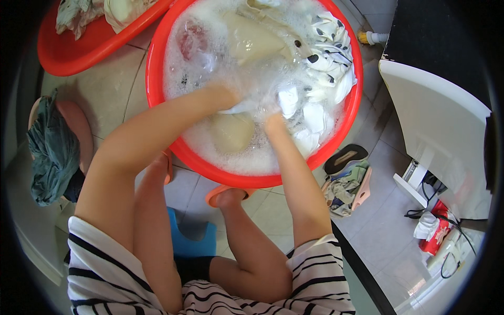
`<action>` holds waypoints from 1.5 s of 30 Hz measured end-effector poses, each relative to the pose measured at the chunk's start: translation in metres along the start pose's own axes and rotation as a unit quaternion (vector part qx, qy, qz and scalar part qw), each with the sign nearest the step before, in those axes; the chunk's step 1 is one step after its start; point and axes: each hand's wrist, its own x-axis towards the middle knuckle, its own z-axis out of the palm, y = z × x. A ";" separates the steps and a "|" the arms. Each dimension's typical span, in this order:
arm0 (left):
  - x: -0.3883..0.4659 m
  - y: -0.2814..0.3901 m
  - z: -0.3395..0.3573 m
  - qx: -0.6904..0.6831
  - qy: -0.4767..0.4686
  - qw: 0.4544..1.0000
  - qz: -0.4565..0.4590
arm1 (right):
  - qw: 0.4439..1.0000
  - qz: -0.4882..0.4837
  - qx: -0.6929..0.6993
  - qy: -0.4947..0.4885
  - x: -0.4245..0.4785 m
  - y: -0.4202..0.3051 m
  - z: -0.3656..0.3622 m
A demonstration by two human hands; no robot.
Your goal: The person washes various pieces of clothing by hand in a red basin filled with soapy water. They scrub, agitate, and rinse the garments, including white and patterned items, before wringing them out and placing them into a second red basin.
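In front of me stands a round red plastic tub (155, 82) full of soapy water and laundry. My left hand (229, 97) dips into the foam near the middle, beside a strip of white cloth (236, 108). To its right, my right hand (274, 119) is also sunk in the suds, close to a white cloth (288, 101). Foam and splashing water hide the fingers of both hands. Beige fabric (256, 38) bulges above the water behind them, and another beige patch (233, 132) shows nearer me. White fabric with black spots (330, 51) lies along the right wall.
A second red basin (75, 59) with light clothes stands at upper left. Dark green cloth (53, 153) hangs over a pink container (76, 122) on the left. At right are a slipper (346, 159), crumpled clothes (344, 193), a white cabinet panel (437, 122) and black cables (413, 214).
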 end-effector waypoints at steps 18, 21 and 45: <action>-0.033 0.009 -0.058 -0.109 -0.082 0.990 0.046 | 0.822 -0.009 0.568 0.037 -0.119 -0.060 -0.176; -0.063 0.021 -0.054 -0.058 0.068 0.993 0.077 | 0.804 -0.089 0.583 0.079 -0.172 -0.089 -0.215; -0.114 0.135 -0.124 -0.540 0.050 0.748 0.381 | 0.614 0.181 0.766 -0.052 -0.156 -0.068 -0.123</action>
